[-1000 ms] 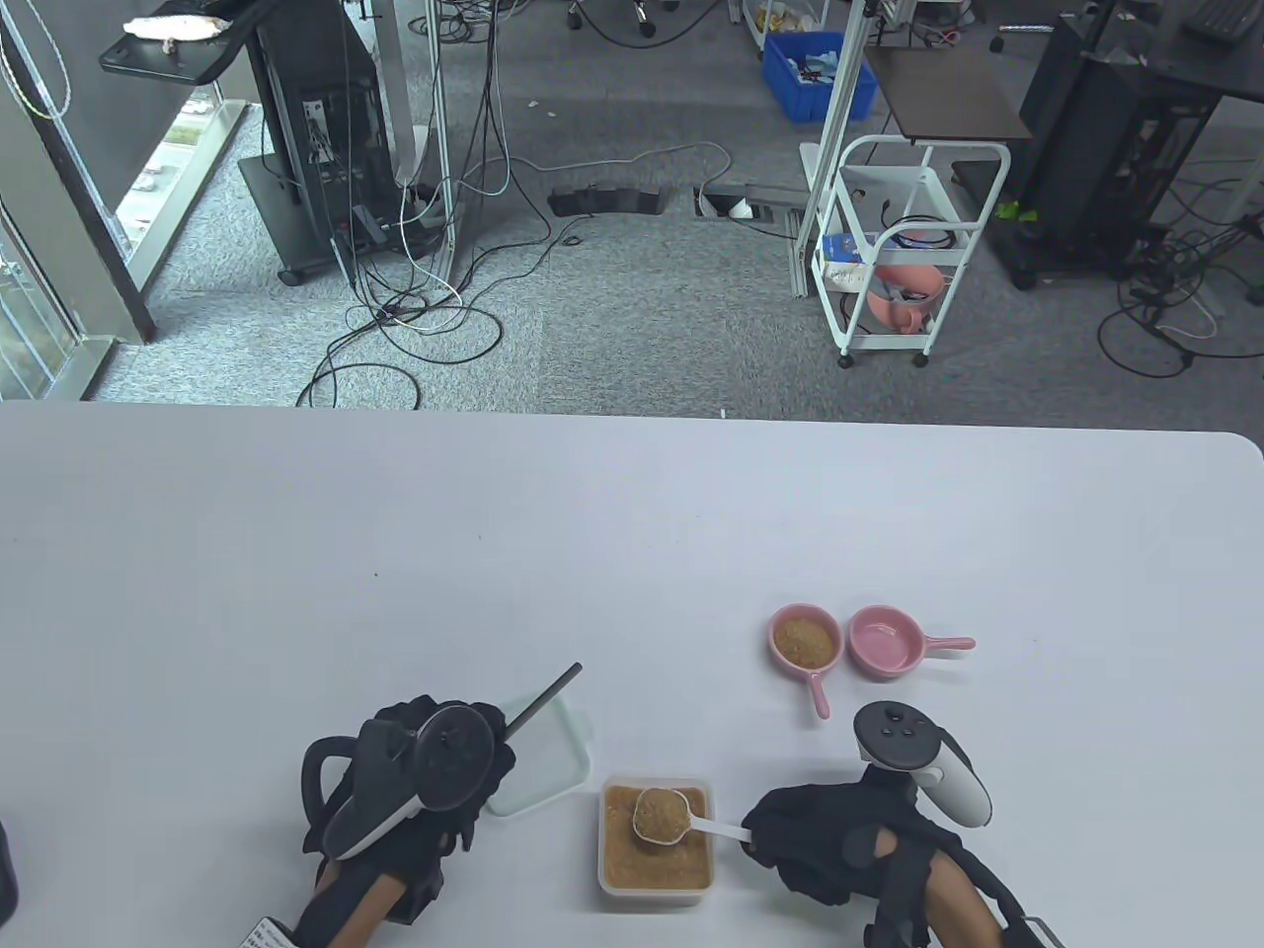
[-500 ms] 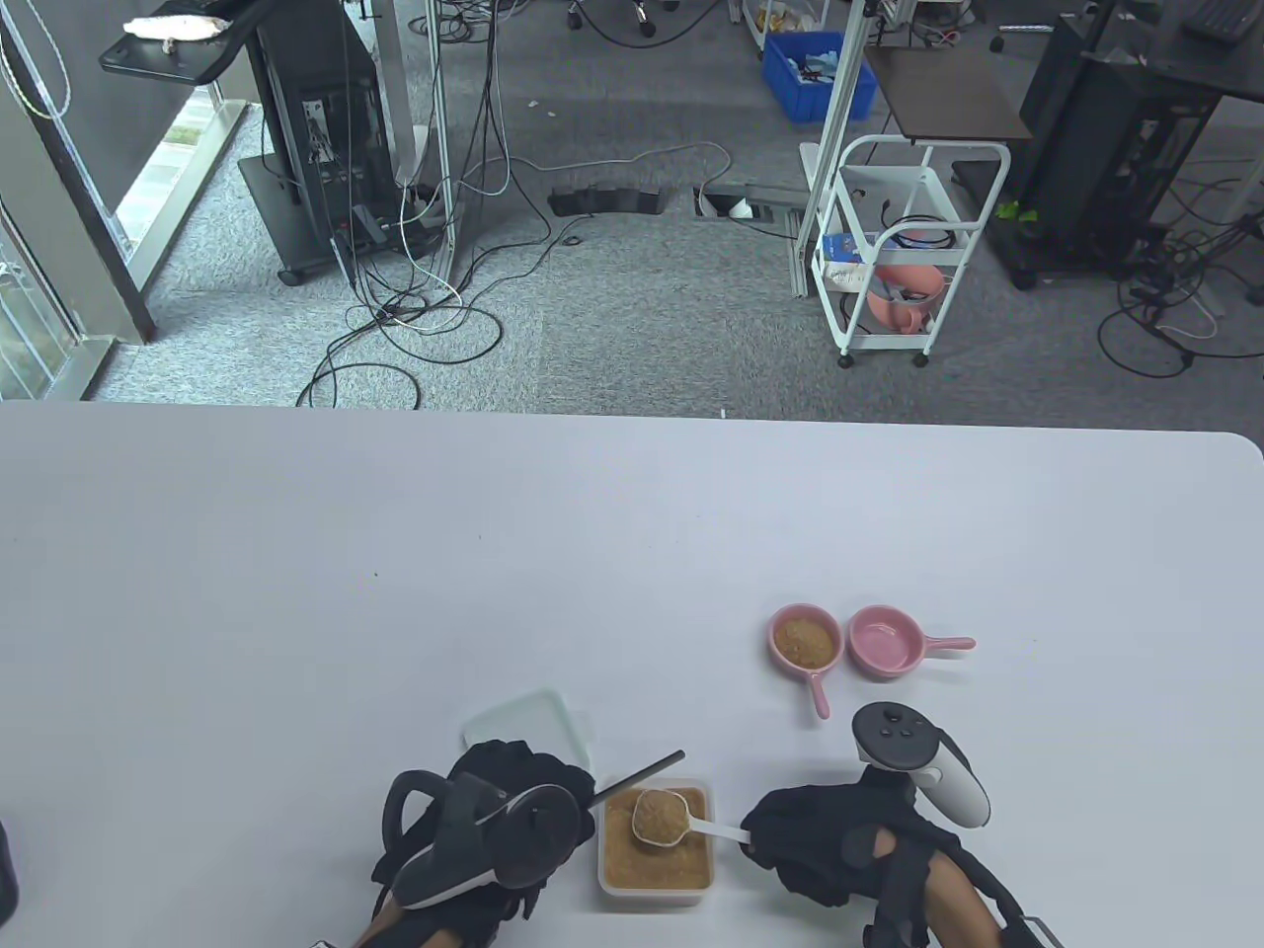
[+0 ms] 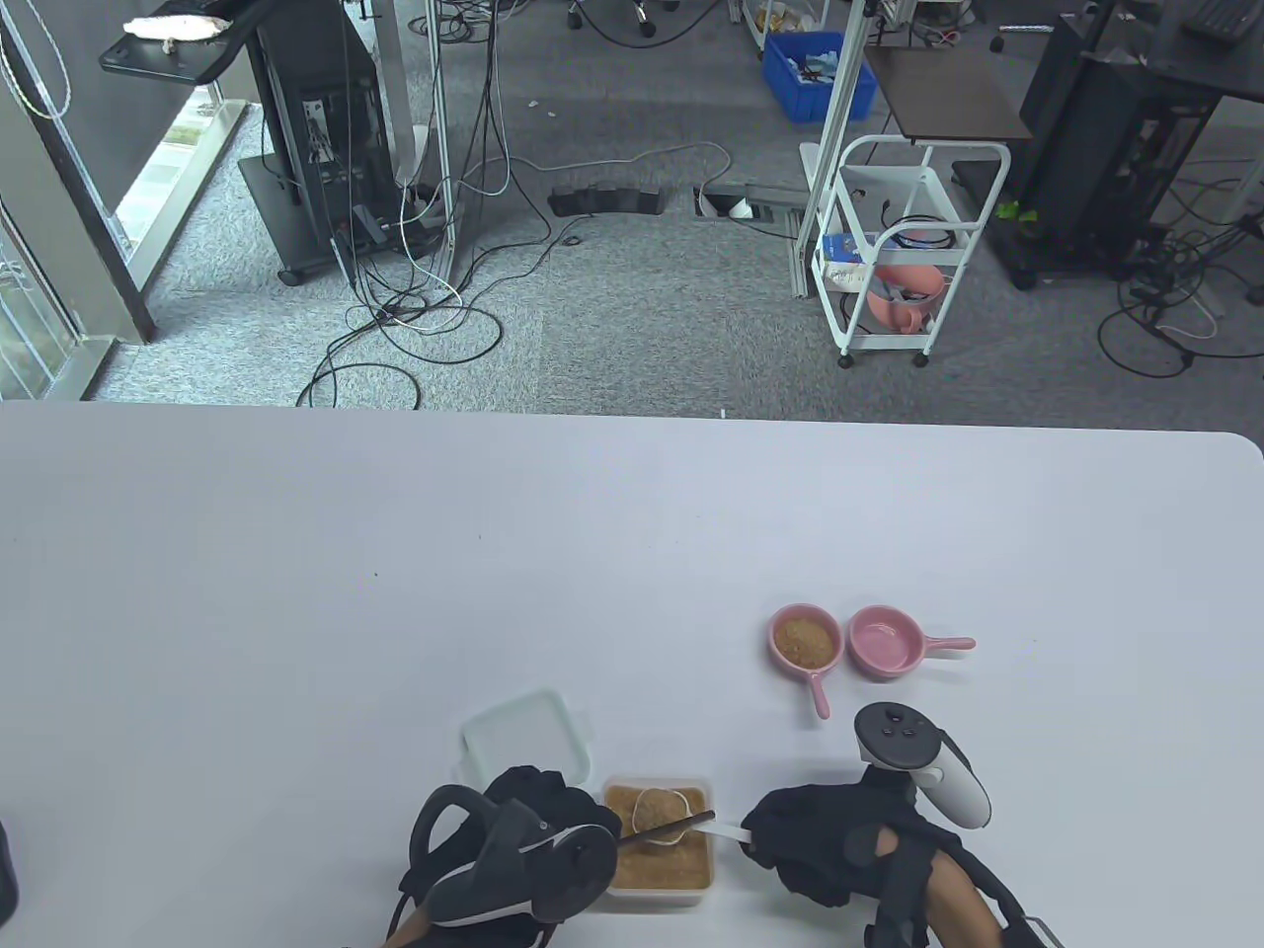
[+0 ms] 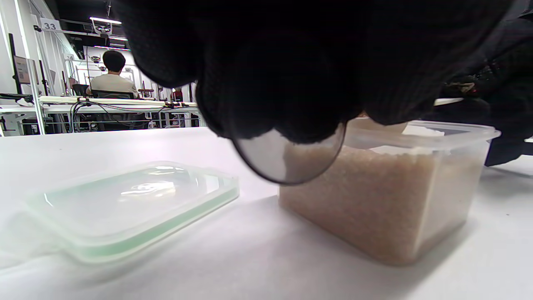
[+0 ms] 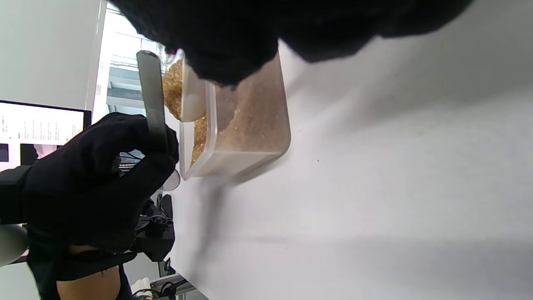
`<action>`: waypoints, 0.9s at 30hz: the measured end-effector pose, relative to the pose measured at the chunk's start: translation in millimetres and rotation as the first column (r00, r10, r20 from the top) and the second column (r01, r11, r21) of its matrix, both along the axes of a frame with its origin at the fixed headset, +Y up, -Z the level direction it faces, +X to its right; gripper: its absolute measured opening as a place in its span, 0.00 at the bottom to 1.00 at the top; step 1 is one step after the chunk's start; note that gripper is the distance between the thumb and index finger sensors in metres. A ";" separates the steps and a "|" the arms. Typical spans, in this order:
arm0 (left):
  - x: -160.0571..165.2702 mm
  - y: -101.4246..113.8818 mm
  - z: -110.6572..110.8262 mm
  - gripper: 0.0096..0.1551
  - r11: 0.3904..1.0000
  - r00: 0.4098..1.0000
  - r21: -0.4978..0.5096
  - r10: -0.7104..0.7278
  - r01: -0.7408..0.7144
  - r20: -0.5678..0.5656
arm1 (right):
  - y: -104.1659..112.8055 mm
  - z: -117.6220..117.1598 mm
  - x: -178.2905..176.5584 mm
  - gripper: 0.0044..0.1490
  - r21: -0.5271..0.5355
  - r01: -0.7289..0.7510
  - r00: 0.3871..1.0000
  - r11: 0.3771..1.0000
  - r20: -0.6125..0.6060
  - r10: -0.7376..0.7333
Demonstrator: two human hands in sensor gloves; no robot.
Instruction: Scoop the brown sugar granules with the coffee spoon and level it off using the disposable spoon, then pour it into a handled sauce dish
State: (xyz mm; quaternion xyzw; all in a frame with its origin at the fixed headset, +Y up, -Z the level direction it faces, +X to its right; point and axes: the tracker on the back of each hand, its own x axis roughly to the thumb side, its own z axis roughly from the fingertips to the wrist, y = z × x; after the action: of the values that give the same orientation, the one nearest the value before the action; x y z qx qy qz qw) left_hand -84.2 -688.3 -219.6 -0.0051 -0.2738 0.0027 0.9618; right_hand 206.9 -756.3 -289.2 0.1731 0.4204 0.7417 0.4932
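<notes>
My right hand (image 3: pixel 790 839) pinches the white handle of the coffee spoon (image 3: pixel 660 822), whose bowl hangs over the clear tub of brown sugar (image 3: pixel 691 884). My left hand (image 3: pixel 558 825) grips the disposable spoon (image 3: pixel 667 831) near its clear bowl (image 4: pixel 287 160). Its dark handle lies across the top of the coffee spoon. In the right wrist view the dark handle (image 5: pixel 152 96) touches the sugar in the coffee spoon (image 5: pixel 177 89) above the tub (image 5: pixel 245 125). Two pink handled sauce dishes stand further back: one with sugar (image 3: pixel 805 640), one empty (image 3: pixel 886 642).
The tub's clear lid (image 3: pixel 523 736) lies flat on the white table (image 3: pixel 296 592), just behind my left hand; the left wrist view shows the lid (image 4: pixel 133 204) beside the tub (image 4: pixel 387 187). A few sugar grains lie near the dishes.
My left hand moved right from the lid to the tub, bringing the disposable spoon's handle across the coffee spoon. The heap on the coffee spoon looks flatter. My right hand stayed still.
</notes>
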 end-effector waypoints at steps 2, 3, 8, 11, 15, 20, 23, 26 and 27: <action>0.8 -0.1 0.8 0.23 1.000 1.000 0.002 -0.008 0.008 0.007 | 0.1 -0.1 0.1 0.27 0.000 0.001 1.000 1.000 0.000 -0.001; 1.2 -0.1 1.1 0.22 1.000 1.000 0.002 -0.011 0.011 0.008 | 0.1 -0.1 0.1 0.27 -0.002 0.002 1.000 1.000 0.000 -0.002; 2.2 0.1 1.9 0.22 1.000 0.999 -0.006 -0.029 0.029 0.015 | 0.3 0.1 -0.2 0.27 -0.009 0.011 1.000 1.000 -0.003 -0.011; 2.0 0.7 2.0 0.22 0.999 0.999 -0.013 -0.029 0.029 0.015 | 0.2 0.5 -0.3 0.27 -0.013 0.015 1.000 1.000 -0.005 -0.015; 1.8 0.9 1.7 0.22 0.999 0.999 -0.019 -0.031 0.031 0.012 | 0.5 0.1 -0.6 0.27 -0.012 0.019 1.000 1.000 -0.013 -0.019; 0.7 1.2 0.8 0.22 0.999 0.999 -0.032 -0.037 0.037 0.006 | -0.1 0.3 -0.9 0.27 -0.019 0.026 0.999 0.999 -0.017 -0.027; 0.7 1.4 0.8 0.22 0.999 0.999 -0.031 -0.038 0.038 0.007 | -0.2 0.4 -1.1 0.27 -0.021 0.027 0.999 0.999 -0.021 -0.028; 0.3 1.5 0.5 0.22 0.999 0.999 -0.031 -0.039 0.039 0.003 | 0.0 0.4 -1.2 0.27 -0.019 0.024 0.999 1.000 -0.028 -0.024; -0.2 1.4 0.0 0.22 0.999 0.999 -0.031 -0.040 0.040 0.001 | 0.0 0.4 -1.2 0.27 -0.019 0.024 0.999 1.000 -0.030 -0.024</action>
State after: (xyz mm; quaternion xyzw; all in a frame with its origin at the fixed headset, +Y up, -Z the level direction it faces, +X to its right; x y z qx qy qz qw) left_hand -84.4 -686.9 -219.5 -0.0255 -0.2737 -0.0121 0.9614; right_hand 205.6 -756.3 -288.8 0.1848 0.4327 0.7290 0.4972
